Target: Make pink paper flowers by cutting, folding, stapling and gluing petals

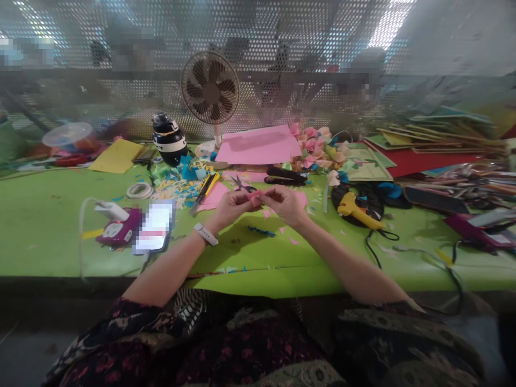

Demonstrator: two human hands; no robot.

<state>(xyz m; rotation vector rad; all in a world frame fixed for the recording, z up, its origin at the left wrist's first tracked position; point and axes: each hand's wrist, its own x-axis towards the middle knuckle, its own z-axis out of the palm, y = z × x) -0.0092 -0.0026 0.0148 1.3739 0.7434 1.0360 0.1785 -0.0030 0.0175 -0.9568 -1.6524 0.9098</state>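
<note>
My left hand (pixel 233 206) and my right hand (pixel 284 203) meet above the green table (pixel 48 226), both pinching a small pink piece of paper (pixel 255 198) between the fingertips. A white watch sits on my left wrist. Small scissors (pixel 243 186) lie just behind my hands. A blue paper strip (pixel 261 231) lies on the table below them.
A phone (pixel 154 228) and a purple power bank (pixel 119 228) lie at the left. A yellow glue gun (pixel 357 211) is at the right. A small fan (pixel 210 90), a pink sheet (pixel 260 144), paper flowers (pixel 314 144), a black stapler (pixel 286 176) and stacked paper (pixel 435 141) stand behind.
</note>
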